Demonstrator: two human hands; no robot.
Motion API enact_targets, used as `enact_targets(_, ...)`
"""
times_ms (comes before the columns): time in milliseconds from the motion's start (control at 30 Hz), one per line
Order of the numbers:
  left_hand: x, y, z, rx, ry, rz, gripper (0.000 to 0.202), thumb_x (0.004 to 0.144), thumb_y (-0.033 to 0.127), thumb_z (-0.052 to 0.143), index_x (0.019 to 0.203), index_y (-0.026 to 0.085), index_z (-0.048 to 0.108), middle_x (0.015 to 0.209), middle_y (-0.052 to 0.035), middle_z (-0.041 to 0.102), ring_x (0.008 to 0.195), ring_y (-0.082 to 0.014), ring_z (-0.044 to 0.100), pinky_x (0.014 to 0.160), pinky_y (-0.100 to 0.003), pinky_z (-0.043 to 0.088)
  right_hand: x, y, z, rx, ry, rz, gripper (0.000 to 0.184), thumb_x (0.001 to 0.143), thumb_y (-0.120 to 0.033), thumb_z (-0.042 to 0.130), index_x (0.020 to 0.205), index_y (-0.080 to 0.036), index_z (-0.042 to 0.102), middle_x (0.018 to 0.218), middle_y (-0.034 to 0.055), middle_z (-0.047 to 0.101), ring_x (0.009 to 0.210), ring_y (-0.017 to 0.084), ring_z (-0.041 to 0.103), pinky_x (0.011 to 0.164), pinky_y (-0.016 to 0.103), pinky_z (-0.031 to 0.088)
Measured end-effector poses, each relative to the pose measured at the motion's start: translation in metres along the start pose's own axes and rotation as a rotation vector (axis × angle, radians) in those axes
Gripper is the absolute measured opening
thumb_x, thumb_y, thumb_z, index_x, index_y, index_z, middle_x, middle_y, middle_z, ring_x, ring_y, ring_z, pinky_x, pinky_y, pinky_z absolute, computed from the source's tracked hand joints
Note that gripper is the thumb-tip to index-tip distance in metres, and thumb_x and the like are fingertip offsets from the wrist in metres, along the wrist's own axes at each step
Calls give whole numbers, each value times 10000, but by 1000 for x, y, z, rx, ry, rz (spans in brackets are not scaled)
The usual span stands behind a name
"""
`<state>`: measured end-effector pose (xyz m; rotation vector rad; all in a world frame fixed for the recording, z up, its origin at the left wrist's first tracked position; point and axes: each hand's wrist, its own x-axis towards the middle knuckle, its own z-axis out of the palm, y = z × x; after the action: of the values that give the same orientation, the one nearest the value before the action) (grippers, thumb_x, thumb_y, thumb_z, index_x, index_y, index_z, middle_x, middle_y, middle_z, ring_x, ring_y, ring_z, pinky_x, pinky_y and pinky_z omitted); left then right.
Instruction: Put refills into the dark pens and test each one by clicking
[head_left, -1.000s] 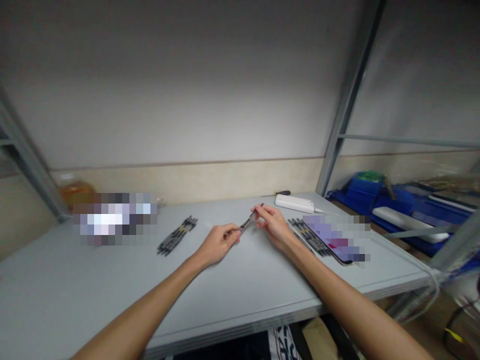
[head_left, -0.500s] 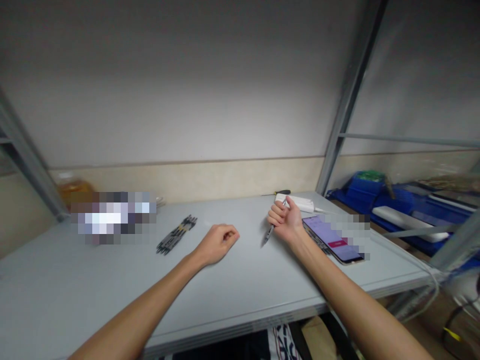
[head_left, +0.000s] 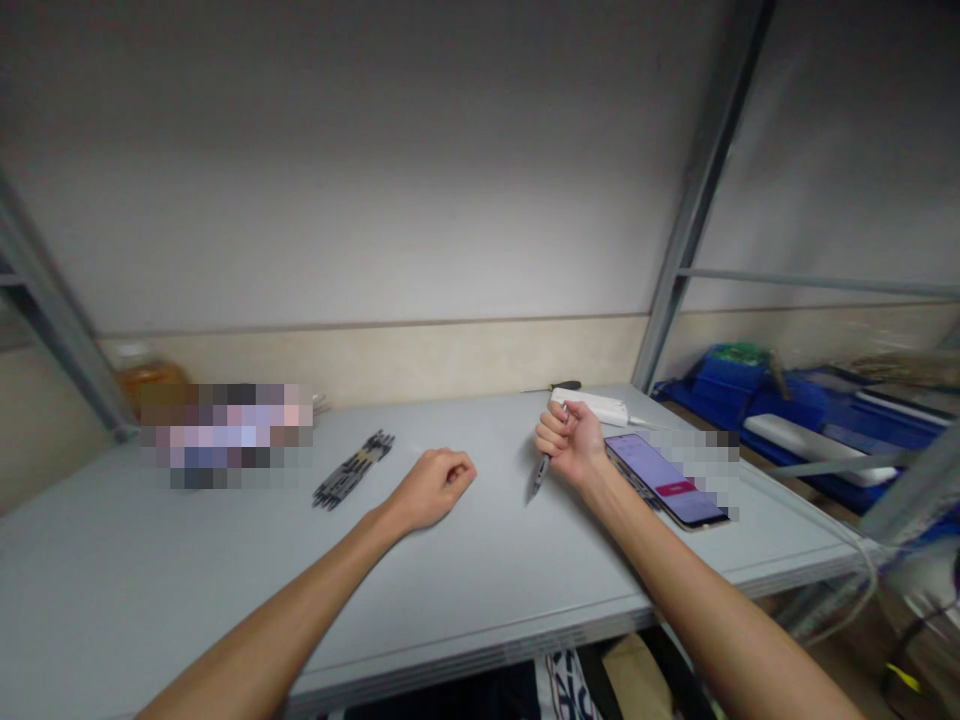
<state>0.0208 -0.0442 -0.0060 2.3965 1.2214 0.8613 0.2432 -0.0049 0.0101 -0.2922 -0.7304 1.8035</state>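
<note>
My right hand is wrapped round a grey pen. Its tip points down toward the table, and my thumb lies at its upper end. On the tabletop rests my left hand, loosely curled, with nothing visible in its fingers. To the left of that hand lies a bundle of similar grey and black pens with a yellowish band round the middle. Right of my right wrist is a phone with a lit screen. More dark pens show along its left edge, partly hidden by my forearm.
Behind my right hand are a white power strip or adapter with a cable and a screwdriver. A blurred-out object and an amber container stand at the left. A metal post rises at the table's right rear.
The pen in my right hand has swung slightly, and its tip sits a little lower and further right. My thumb has dropped a little. My left hand has hardly moved.
</note>
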Motion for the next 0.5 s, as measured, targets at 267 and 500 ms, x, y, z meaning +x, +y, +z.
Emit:
enact_targets(267,0,-1,0,25,-8,14,241,826,243,435,689,155,613,619,4,586,570,-95,482,565,-200,338,0,-1,-2,80,-50,36,320,785,-351,392,522,-197,296,427,-86,149,353,63,99,319,171,146)
enact_targets(500,-1,-4,1,45,-13,10,253,830,261,429,707,153,623,634,-4,585,584,-102,488,572,-205,344,1,-1,-3,76,-73,19,285,762,-287,402,516,-193,293,416,-84,149,347,63,106,318,168,147)
